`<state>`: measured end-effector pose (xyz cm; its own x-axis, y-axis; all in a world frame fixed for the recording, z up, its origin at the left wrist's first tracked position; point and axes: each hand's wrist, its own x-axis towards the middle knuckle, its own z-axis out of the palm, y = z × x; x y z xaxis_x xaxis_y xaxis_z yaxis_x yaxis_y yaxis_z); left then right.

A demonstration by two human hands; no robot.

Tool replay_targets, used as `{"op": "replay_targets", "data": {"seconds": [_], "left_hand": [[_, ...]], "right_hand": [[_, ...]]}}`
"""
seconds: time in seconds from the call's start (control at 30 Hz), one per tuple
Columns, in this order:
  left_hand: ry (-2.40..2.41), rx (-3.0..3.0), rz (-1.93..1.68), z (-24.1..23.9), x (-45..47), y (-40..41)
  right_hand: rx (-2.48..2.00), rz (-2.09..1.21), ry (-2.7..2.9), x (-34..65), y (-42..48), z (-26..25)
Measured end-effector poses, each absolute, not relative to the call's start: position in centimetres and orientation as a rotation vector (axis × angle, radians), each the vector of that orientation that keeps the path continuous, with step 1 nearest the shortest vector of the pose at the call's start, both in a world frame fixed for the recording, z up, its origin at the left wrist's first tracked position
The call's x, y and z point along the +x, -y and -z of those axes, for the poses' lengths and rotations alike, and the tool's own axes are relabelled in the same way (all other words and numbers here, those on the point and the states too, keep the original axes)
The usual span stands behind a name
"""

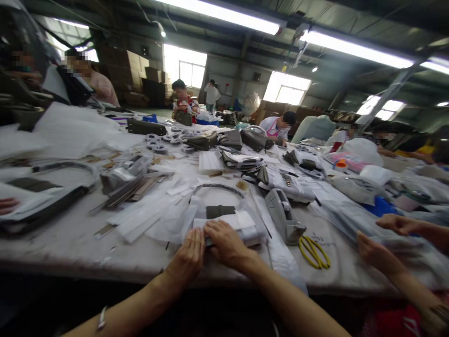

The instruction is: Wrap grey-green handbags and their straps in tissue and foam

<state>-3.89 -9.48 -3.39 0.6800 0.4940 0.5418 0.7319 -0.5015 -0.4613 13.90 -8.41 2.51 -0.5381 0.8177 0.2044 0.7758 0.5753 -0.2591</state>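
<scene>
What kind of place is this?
Most likely a handbag workshop's packing floor: handbags lie along the long shared table, a tape dispenser and yellow scissors sit nearby, and cartons are stacked at the back.

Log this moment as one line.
left hand: flat on white wrapped bundle | right hand: pressing same bundle | nearby: tape dispenser, yellow scissors

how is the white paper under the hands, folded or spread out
Folded: the white paper lies as a thick layered bundle, with the left hand and right hand flat on it.
</scene>
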Motion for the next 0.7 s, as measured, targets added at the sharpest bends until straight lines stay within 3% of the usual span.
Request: {"op": "replay_targets", "data": {"seconds": [0.1, 0.37, 0.6, 0.7], "left_hand": [[0.897, -2.284, 0.335, 2.1, -3.8, 9.9], [0.916, -2.292, 0.243, 1.2, -3.6, 10.5], [0.935, -2.396, 0.210, 1.3, -3.8, 10.4], [0.927, -2.380, 0.266, 1.1, -4.0, 10.2]], "right_hand": [[-1.317, -0.592, 2.478, 14.3, 6.2, -5.8], [-1.411, -0.418, 2.675, 5.3, 0.7, -7.0], [-1.355, -0.575, 2.755, 1.2, -0.6, -5.7], [-1.292, -0.697, 2.477, 3.5, -1.2, -6.8]]}}
